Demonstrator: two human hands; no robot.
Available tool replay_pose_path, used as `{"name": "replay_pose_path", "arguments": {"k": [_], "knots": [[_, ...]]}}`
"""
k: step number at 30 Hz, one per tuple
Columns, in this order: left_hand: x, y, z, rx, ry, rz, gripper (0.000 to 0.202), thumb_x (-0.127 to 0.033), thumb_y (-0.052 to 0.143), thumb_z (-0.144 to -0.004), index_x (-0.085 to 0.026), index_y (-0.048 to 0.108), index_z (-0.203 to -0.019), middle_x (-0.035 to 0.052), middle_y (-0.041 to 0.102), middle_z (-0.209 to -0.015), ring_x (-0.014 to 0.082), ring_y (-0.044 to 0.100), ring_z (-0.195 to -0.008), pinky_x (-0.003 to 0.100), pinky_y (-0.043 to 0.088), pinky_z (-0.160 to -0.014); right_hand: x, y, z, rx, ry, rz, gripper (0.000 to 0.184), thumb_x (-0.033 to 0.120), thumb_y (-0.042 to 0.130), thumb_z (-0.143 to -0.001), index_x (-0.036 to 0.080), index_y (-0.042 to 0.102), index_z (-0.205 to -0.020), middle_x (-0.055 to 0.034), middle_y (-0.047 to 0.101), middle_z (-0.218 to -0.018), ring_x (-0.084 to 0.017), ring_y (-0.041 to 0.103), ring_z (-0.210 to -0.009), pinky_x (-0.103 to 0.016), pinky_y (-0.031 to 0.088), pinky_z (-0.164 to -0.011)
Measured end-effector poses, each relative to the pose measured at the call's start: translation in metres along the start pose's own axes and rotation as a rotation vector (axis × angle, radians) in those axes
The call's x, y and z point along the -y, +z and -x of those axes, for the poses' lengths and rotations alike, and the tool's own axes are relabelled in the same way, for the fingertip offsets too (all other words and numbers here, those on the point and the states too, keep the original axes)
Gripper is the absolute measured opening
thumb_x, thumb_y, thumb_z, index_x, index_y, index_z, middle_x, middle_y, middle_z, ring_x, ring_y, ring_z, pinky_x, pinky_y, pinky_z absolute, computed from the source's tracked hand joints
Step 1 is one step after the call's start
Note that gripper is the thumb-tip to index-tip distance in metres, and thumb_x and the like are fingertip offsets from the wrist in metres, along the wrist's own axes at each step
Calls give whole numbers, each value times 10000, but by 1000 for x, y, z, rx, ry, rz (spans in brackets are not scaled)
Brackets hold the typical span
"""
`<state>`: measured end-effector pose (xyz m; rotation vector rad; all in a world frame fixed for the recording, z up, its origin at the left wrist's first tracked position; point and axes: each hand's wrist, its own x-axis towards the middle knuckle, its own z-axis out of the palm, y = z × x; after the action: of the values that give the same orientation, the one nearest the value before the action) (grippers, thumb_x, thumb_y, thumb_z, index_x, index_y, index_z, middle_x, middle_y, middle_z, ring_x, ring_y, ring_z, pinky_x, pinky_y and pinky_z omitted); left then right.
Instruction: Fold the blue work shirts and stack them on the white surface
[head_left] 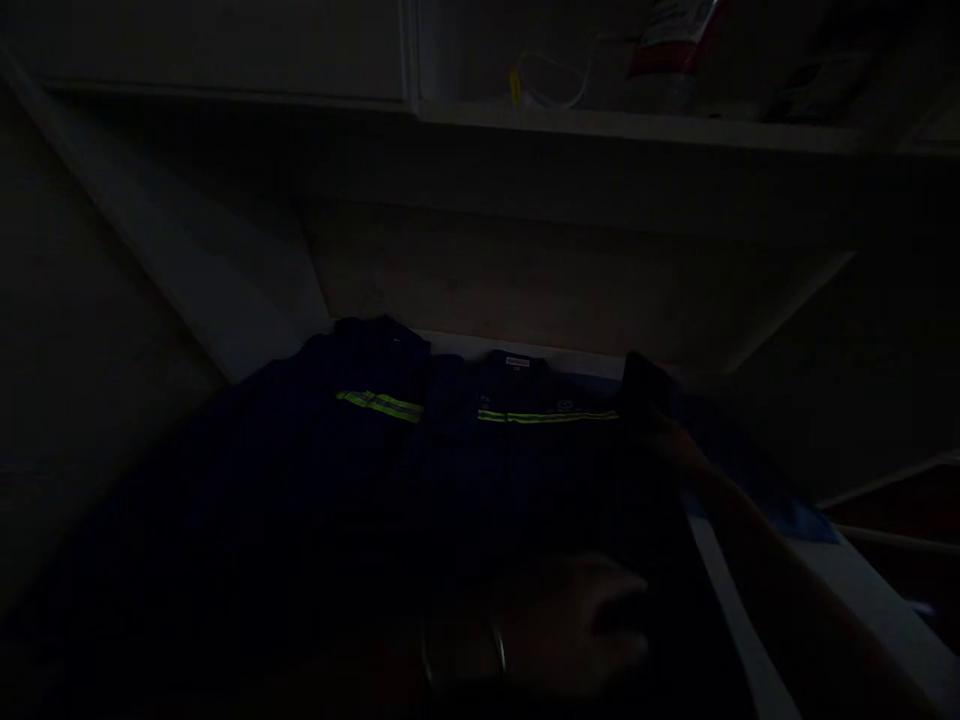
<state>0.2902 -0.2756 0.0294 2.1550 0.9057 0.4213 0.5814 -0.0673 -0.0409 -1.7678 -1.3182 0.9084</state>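
Observation:
The view is very dark. A dark blue work jacket (525,465) with a yellow-green reflective stripe lies spread on a white surface, its collar label at the far side. My right hand (667,437) reaches in from the lower right and is closed on the jacket's right shoulder edge, where a fold of cloth stands up. Low in the middle, my left hand (574,625), with bangles at the wrist, is over the jacket's lower part. Its thumb and fingers look bent and apart. Shadow and slight blur hide whether they touch the cloth.
Another dark blue garment (375,400) with a reflective stripe lies on the left. A blue plastic sheet (802,520) is at the right. Overhead, a shelf (637,122) holds a looped white cord (559,100) and a red-and-white package (675,40). Panels rise at both sides.

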Motion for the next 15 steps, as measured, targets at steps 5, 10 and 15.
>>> {"name": "replay_pose_path", "arguments": {"k": [5,10,15], "knots": [[111,-41,-43,-310,-327,-567,456,-218,521,-852,-200,521,-1308,86,518,-1387,235,488,-1249,380,403,-1072,-43,16,-7,24,15,3,622,204,656,-677,169,575,-1293,-90,726,-1056,-258,687,-908,-354,572,-772],[181,-84,-46,-363,-508,-683,421,-246,546,-831,-147,582,-1239,169,599,-1272,314,555,-1170,466,454,-970,-62,30,-3,-53,-10,-53,636,282,669,-698,192,561,-1319,-78,729,-1048,-268,682,-944,-363,570,-782],[208,-129,-29,-470,-633,-659,339,-294,400,-918,-228,635,-1154,72,697,-1157,197,645,-1054,300,481,-909,-76,30,0,-119,56,-47,734,345,678,-723,175,481,-1410,-89,726,-1061,-273,686,-943,-343,578,-758]]}}
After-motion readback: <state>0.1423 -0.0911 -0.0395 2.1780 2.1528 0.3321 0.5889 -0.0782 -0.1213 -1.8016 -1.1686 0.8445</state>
